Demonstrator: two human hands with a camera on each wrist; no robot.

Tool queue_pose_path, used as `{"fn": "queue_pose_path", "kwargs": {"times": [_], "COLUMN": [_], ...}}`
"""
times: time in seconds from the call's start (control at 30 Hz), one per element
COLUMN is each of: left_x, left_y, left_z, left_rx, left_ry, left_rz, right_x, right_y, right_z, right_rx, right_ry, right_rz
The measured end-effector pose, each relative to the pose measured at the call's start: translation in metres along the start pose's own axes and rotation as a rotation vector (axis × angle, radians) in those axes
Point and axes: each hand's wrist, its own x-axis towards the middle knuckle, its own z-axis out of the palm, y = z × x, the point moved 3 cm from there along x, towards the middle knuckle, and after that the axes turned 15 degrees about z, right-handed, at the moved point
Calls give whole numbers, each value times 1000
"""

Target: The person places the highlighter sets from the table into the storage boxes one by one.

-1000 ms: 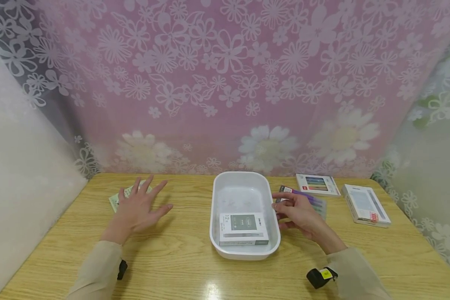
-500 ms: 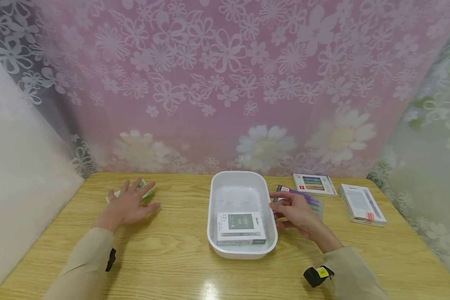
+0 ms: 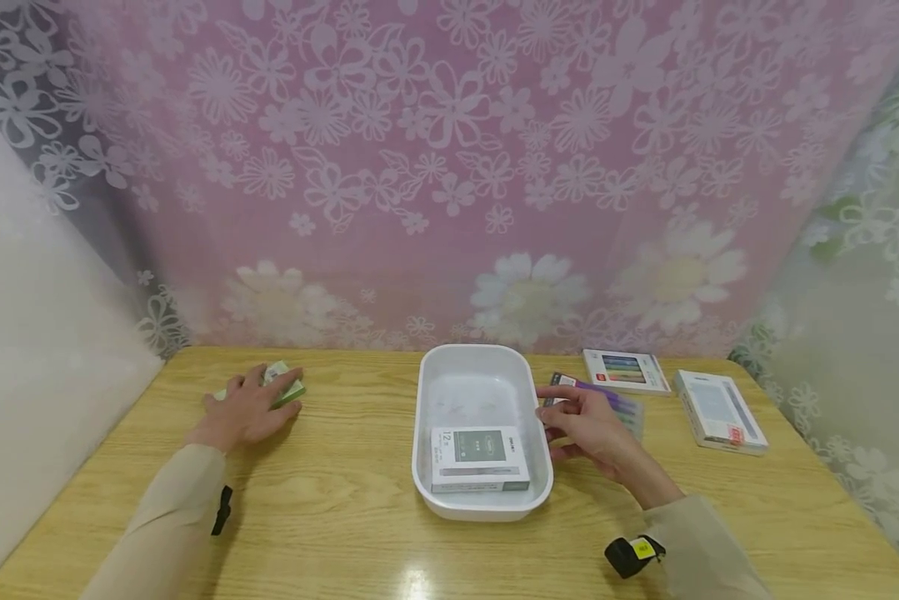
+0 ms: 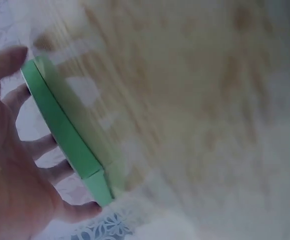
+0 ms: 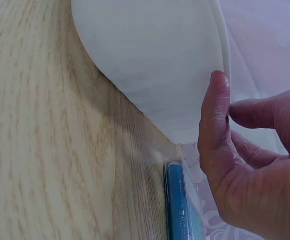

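My left hand is over a small green box at the table's left, fingers spread across its top. In the left wrist view, the thumb and little finger meet the two ends of the green box, with the other fingers behind it. My right hand pinches the right rim of a white plastic tray. Seen from the right wrist, the thumb presses the outer wall of the tray and fingers sit over the rim. Inside the tray's near half lies a white box with a grey-green panel.
Beside my right hand lies a clear pack of purple and other coloured pens. A flat white box with a window of coloured sticks is behind it, and another white box stands farther right. A flowered curtain backs the wooden table.
My left hand has moved left and down onto the green box, its fingers drawing in around it. The right hand keeps its hold on the tray rim.
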Motion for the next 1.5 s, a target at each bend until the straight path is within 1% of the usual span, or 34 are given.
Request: {"fn": "queue_pose_path", "kwargs": {"times": [0.1, 0.17, 0.27, 0.33, 0.5, 0.7, 0.83, 0.97, 1.2, 1.37, 1.5], "left_x": [-1, -1, -2, -3, -7, -11, -12, -12, -9, -5, -2], "left_y": [2, 4, 8, 10, 12, 15, 22, 36, 71, 95, 109], "left_z": [-2, -4, -5, -5, -5, -5, -6, -12, -25, -33, -35], "left_rx": [-1, 4, 17, 33, 28, 50, 69, 79, 77, 76, 91], "left_ry": [-20, -32, -33, -24, -1, 26, 73, 142, 230, 265, 278], "left_rz": [-21, -21, -7, 5, 36, 97, 138, 188, 253, 302, 335], "right_x": [1, 1, 2, 2, 3, 2, 2, 4, 6, 6, 6], "right_y": [0, 0, 1, 1, 0, -2, -3, -3, -3, -4, -3], "right_z": [0, 0, 0, 0, 0, 2, 2, 0, -4, -5, -5], "right_rx": [-1, -4, -6, -8, -10, -21, -23, -34, -22, -19, -23], "right_ry": [5, 16, 26, 24, 16, 13, -5, -20, -64, -81, -83], "right_rz": [-6, -5, 2, 3, 1, 6, -1, -4, -9, -6, -4]}}
